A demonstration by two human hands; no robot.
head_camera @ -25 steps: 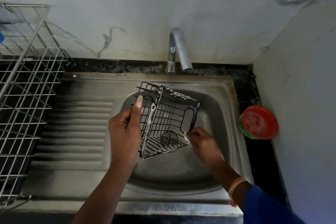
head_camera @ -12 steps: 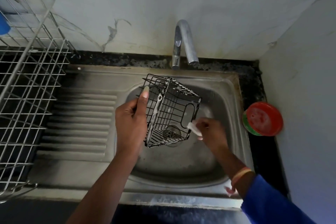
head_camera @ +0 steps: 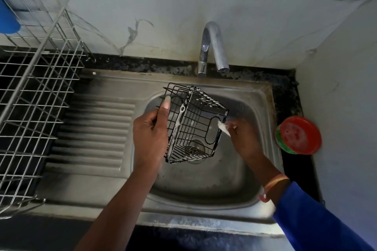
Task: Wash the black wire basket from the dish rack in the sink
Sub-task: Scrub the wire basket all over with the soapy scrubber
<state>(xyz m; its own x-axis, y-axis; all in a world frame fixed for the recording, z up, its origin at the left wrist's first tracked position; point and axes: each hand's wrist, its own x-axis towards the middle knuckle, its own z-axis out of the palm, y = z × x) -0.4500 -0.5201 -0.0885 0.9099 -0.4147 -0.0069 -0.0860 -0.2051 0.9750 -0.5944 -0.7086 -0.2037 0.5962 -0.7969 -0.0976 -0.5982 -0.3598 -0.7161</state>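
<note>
The black wire basket (head_camera: 195,126) is held tilted on its side above the steel sink bowl (head_camera: 206,183), with streaks of white foam on its wires. My left hand (head_camera: 150,134) grips its left rim, the forefinger stretched up along the wires. My right hand (head_camera: 241,138) holds a small white soapy scrubber (head_camera: 223,128) against the basket's right end, by the oval handle cut-out. The drain shows through the basket's mesh.
A chrome tap (head_camera: 213,47) stands behind the bowl, with no water running. A steel wire dish rack (head_camera: 34,91) fills the left, beside the ribbed drainboard (head_camera: 95,132). A red and green soap dish (head_camera: 298,135) sits on the dark counter at the right, near the wall.
The right hand with the scrubber has slid up the basket's right end, from its lower corner to beside the handle cut-out. The left hand keeps its grip.
</note>
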